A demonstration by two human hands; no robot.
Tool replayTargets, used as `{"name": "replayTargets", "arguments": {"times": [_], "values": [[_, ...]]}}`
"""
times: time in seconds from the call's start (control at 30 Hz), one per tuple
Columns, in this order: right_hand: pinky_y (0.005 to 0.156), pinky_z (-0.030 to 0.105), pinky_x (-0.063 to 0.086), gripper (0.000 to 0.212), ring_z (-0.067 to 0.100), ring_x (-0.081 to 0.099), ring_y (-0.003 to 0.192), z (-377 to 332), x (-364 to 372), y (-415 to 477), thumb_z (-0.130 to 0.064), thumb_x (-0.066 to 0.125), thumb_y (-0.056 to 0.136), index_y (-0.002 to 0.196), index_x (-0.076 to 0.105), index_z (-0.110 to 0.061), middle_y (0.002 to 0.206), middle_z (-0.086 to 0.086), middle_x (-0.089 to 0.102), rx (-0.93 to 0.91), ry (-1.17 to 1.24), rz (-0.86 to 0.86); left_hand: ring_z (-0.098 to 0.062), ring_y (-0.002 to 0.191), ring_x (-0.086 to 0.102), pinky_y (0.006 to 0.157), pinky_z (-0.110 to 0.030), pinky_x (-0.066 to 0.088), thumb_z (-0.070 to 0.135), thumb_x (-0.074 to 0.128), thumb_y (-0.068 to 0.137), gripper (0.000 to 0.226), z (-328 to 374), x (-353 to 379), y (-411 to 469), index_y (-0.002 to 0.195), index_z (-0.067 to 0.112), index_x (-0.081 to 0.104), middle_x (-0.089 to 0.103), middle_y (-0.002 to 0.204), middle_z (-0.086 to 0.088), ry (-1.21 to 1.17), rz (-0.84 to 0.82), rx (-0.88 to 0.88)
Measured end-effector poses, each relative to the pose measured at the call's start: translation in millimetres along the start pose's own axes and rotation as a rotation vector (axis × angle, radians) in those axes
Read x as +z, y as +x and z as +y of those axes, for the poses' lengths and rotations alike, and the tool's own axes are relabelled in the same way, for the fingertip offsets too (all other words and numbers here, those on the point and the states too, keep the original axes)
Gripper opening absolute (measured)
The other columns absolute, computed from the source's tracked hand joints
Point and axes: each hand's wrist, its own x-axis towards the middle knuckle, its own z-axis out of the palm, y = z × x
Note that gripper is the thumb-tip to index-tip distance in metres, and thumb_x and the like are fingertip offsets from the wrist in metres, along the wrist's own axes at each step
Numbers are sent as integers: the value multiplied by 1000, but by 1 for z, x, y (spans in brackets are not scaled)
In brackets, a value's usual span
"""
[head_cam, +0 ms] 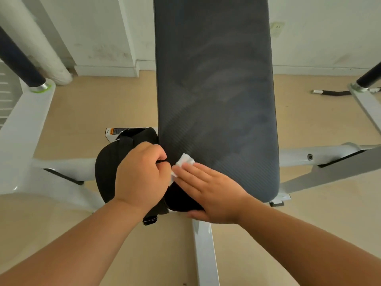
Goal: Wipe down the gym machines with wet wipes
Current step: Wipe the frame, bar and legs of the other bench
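Fingers of the right hand are held straight and close together and are pressed flat onto the wet wipe, which is pinned against the lower left edge of the dark back pad. Only a crumpled white corner of the wipe is seen beyond the fingertips, and a second fold shows between the two hands. The left hand is curled just beside it, its fingers closed round something dark at the pad's edge; this is taken to be the black strap that is laid over the rounded seat cushion, though the grip itself is hidden by the knuckles.

The wipe is judged to be thin, limp and damp. It can be expected to bunch and roll up if it is pushed from one edge, so it is best spread and driven by flat pressure over its middle, with a corner pinched only when it has to be lifted or refolded. The pad is ribbed and looks firm with slight give; drag from the ribs is likely, and long strokes along them should be easier than strokes across. Faint smears are visible higher on the pad. The strap is floppy and will need to be held aside, as it appears to be, for the seam beneath to be reached
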Motion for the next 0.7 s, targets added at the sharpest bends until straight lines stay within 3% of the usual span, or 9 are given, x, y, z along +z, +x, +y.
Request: {"name": "replayTargets", "arguments": {"times": [0.1,0.17,0.23,0.33,0.4,0.47,0.53,0.63,0.7], "values": [[127,48,20,91,27,10,158,38,4,-44,-69,37,98,162,19,-6,169,13,17,336,37,29,-19,84,56,71,-28,45,15,53,79,23,5,9,-3,94,11,70,64,93,-1,29,-39,42],[128,45,14,98,27,5,158,57,-1,-53,-74,29,95,163,10,-6,171,13,9,682,126,43,-22,94,57,78,-34,48,15,54,78,33,11,16,-5,105,10,71,65,105,-3,60,-64,79],[127,40,1,101,27,-6,158,52,-4,-46,-79,20,94,163,-4,-9,172,11,-5,881,204,31,-25,99,57,81,-38,50,15,54,77,38,19,23,-6,111,9,71,64,111,-5,70,-81,105],[128,44,0,103,29,-13,157,6,0,-34,-79,24,95,163,-5,-7,171,13,-9,712,229,14,-29,104,57,85,-41,50,13,55,76,42,24,33,-4,115,8,71,63,116,-7,86,-85,124],[128,47,10,99,30,-7,157,-31,12,-40,-76,27,96,163,9,-5,171,14,2,471,169,5,-32,105,57,84,-43,49,9,57,78,39,24,37,-2,115,7,71,64,115,-9,106,-77,121],[127,48,17,95,28,-2,158,-37,24,-59,-74,29,98,163,13,-7,171,11,5,379,117,-9,-34,105,57,84,-45,50,8,55,80,37,27,39,0,114,5,71,64,115,-11,117,-67,114],[127,48,18,94,27,-1,158,-18,32,-82,-73,29,99,164,9,-8,171,11,2,550,130,35,-34,107,57,86,-47,50,12,53,79,40,33,41,1,114,5,72,65,115,-11,110,-77,112],[129,46,8,101,26,-7,158,10,29,-108,-77,25,95,163,-4,-8,172,12,-4,1103,364,96,-37,112,54,88,-49,49,12,58,80,39,41,46,-4,117,6,71,62,121,-12,156,-146,130],[129,46,7,106,27,-7,159,6,29,-105,-79,29,92,163,-3,-8,172,13,-2,1135,437,115,-39,117,50,89,-51,49,10,67,80,41,42,49,-7,120,7,70,59,127,-14,209,-189,118]]}}
